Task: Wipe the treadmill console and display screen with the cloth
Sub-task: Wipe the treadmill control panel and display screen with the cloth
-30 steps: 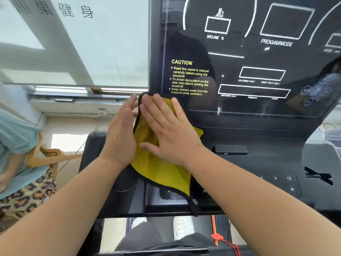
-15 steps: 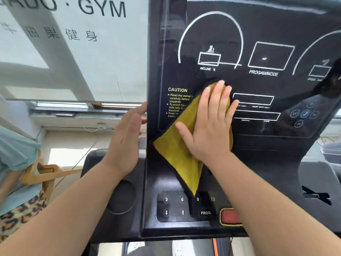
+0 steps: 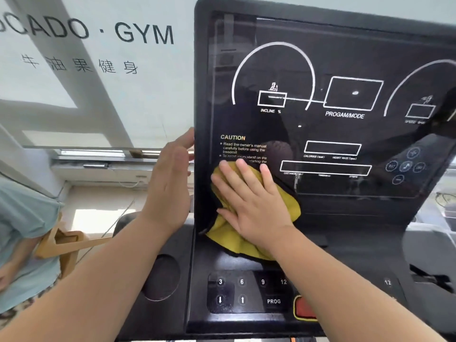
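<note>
From my remote seat, the biggest surface is the frosted pane (image 3: 98,82) on the left, matte and pale, lettered "GYM". Next is the treadmill console (image 3: 357,243), a hard black slab with rounded corners. Its display screen (image 3: 345,134) is glossy, glass-like, printed with white arcs and rectangles.

The cloth (image 3: 232,239) is on the screen's lower left, over the end of the caution text. It is soft, fuzzy yellow with a black hem, and bunched. Its long axis runs up and down the panel, and one hemmed corner points down-left.

My right hand (image 3: 251,206) presses flat on the cloth, fingers straight and spread. My left hand (image 3: 170,188) is flat, fingers together, at the console's left edge; whether it touches, I cannot tell.

Below sit a round cup recess (image 3: 160,277), a keypad (image 3: 246,292) and a red button (image 3: 303,308).
</note>
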A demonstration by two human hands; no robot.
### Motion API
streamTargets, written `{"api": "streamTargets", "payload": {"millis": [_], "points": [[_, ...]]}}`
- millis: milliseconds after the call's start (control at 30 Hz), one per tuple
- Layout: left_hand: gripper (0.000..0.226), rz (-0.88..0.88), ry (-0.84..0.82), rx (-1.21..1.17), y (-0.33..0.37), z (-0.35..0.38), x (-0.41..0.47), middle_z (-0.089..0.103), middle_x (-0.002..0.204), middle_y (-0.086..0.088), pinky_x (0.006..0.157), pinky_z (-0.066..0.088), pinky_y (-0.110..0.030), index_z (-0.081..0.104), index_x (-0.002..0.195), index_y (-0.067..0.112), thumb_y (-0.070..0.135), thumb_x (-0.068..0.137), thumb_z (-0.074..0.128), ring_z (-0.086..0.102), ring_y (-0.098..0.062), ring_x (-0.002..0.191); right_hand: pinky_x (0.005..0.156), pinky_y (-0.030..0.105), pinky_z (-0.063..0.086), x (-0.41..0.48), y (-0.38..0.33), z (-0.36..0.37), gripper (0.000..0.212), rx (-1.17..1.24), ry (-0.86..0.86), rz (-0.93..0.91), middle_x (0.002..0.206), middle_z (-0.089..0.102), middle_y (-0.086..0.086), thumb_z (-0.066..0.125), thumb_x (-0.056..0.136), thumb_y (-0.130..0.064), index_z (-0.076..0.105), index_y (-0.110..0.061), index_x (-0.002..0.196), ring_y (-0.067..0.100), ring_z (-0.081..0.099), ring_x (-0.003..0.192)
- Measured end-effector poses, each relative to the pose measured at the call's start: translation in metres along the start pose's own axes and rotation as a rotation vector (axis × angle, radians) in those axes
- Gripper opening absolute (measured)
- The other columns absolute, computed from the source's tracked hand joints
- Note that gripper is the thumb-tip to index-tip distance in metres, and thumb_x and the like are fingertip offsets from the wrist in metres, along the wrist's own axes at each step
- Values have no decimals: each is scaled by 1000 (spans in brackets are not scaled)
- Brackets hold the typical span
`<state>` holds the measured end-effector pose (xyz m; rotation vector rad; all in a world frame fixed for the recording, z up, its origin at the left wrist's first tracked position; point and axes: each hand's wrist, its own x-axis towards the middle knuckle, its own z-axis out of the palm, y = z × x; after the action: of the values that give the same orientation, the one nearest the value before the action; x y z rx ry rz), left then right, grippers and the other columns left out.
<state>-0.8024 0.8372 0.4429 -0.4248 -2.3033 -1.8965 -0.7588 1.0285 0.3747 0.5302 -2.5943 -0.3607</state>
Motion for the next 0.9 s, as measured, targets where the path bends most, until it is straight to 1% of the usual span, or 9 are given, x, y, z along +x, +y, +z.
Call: {"api": "streamTargets", "payload": {"millis": [67, 167, 233, 300, 367, 433, 500, 733, 900], "points": [[78, -20, -33, -14, -3, 0, -1, 55, 146, 15, 109, 41, -50, 47, 149, 36, 80, 92, 17, 51, -13, 134, 126, 53, -9, -13, 15, -1, 89, 12, 7, 84, 171, -6, 2, 48, 99, -63, 5, -20, 164, 28, -4, 158], [87, -95, -95, -109, -3, -4, -3, 50, 148, 15, 99, 44, -39, 43, 151, 37, 88, 83, 22, 51, -5, 131, 125, 55, -10, -9, 40, -12, 102, 76, 62, 322, 169, -3, 13, 47, 92, -72, 9, -9, 163, 33, -11, 158], [84, -109, -104, -127, 0, -5, -3, 50, 147, 14, 97, 46, -39, 43, 150, 39, 86, 84, 22, 53, -3, 128, 124, 58, -11, 19, 57, -26, 110, 119, 109, 466, 169, -3, 22, 47, 88, -76, 12, -3, 162, 42, -7, 157], [91, -101, -110, -132, 2, -6, -2, 51, 147, 14, 93, 45, -36, 45, 148, 41, 94, 78, 22, 54, -2, 126, 122, 62, -8, 57, 69, -45, 112, 134, 168, 552, 168, 2, 30, 49, 88, -78, 13, -1, 162, 48, -1, 155], [95, -103, -110, -155, 3, -6, -3, 51, 146, 13, 92, 45, -33, 46, 146, 43, 98, 72, 23, 55, -1, 125, 123, 63, -4, 90, 72, -61, 110, 116, 209, 592, 169, 6, 28, 47, 89, -78, 13, -4, 162, 47, 2, 156], [100, -109, -105, -179, 3, -5, -3, 51, 146, 11, 93, 47, -33, 47, 146, 41, 101, 69, 24, 55, -1, 125, 124, 62, -1, 109, 66, -69, 104, 85, 234, 559, 170, 9, 24, 43, 92, -76, 14, -7, 163, 44, 5, 157], [107, -119, -98, -177, 2, -5, -3, 50, 148, 10, 97, 49, -38, 45, 149, 36, 102, 67, 24, 54, -6, 128, 125, 61, 1, 111, 54, -65, 95, 63, 221, 442, 171, 10, 20, 41, 96, -71, 15, -10, 164, 41, 6, 158], [107, -115, -100, -172, -1, -4, -4, 48, 152, 6, 103, 50, -47, 44, 151, 31, 99, 71, 24, 51, -12, 133, 127, 54, -4, 30, 6, -9, 80, 3, 52, 3, 171, -1, 2, 46, 99, -59, 17, -23, 164, 27, 2, 159], [107, -109, -124, -179, 1, -5, -4, 48, 151, 9, 101, 50, -36, 43, 152, 31, 99, 70, 27, 51, -8, 133, 127, 54, -3, 27, 38, -13, 86, -26, 66, -109, 172, 7, 0, 46, 95, -67, 19, -24, 165, 24, 4, 160]]}}
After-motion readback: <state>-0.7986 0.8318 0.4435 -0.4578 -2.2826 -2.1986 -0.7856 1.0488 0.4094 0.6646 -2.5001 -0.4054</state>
